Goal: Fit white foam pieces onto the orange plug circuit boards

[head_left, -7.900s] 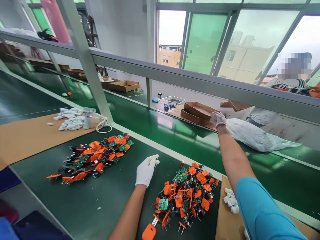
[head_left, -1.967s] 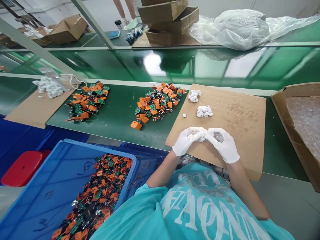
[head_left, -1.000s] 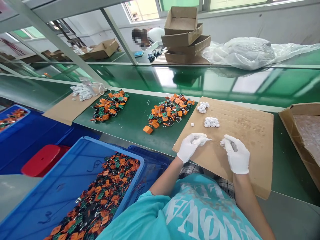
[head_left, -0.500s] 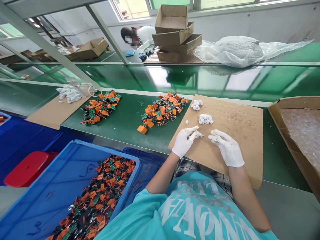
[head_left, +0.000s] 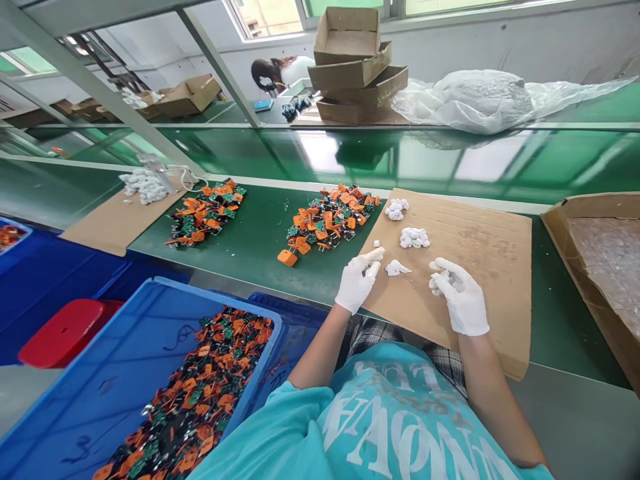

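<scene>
Both my hands wear white gloves over a sheet of brown cardboard [head_left: 480,267]. My left hand [head_left: 357,280] is open, thumb and forefinger apart, just left of an irregular white putty-like lump [head_left: 397,268] lying on the cardboard. On the right, my right hand [head_left: 459,293] has its fingers curled in towards the thumb. Something whitish seems pinched there, hard to tell from the glove. Beyond the hands sit a cluster of small white lumps [head_left: 415,237] and another white cluster [head_left: 397,209]. One small white piece [head_left: 377,243] lies alone near my left fingertips.
Orange-and-black parts with green circuit boards form a pile [head_left: 330,217] left of the cardboard and a second pile [head_left: 207,213] farther left. A blue bin [head_left: 150,320] holds many more. An open carton [head_left: 560,220] stands right. Across the divider are stacked boxes [head_left: 350,73] and a person [head_left: 283,72].
My left hand has drawn back leftward from the white lump, which now lies free on the cardboard. My right hand has shifted slightly right, fingers still curled. The view has swung a little.
</scene>
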A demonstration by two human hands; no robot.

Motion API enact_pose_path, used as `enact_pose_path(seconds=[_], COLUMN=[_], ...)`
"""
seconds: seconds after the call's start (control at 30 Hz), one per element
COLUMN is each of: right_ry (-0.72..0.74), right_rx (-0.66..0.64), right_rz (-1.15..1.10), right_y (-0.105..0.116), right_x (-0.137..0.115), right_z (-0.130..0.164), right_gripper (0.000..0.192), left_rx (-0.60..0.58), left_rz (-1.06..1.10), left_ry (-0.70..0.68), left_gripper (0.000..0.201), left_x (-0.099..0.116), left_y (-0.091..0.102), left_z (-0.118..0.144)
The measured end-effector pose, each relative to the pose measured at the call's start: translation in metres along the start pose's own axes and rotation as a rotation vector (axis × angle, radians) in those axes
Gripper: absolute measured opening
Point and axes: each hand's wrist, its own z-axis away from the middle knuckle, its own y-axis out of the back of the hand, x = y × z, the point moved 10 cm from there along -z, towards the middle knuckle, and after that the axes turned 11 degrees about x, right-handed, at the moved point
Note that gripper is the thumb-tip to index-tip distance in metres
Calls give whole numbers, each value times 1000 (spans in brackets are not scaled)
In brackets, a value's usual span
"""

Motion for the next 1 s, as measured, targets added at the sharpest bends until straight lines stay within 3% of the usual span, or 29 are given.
enact_pose_path(seconds=[0.3, 0.47, 0.67, 0.87, 1.0], right_ry=[-118, 1, -4, -38, -4], right_rx=[-22, 50, -60, -1, -37], right_rz=[77, 105, -7, 45, 53], right_y=[-6, 4, -9, -5, -6], right_x=[11, 3, 5, 10, 9], right_z=[7, 3, 6, 8, 9], right_gripper=[61, 43, 61, 54, 45], left_rx=[-14, -16, -7, 8, 16], left_rz=[-33, -25, -27, -72, -43], left_ry=[-67, -67, -38, -44, -23], left_gripper=[35, 34, 34, 35, 36], left_x=[3, 2, 0, -3, -9], left_y=[-4, -5, -1, 10, 15], left_z=[2, 3, 2, -2, -2])
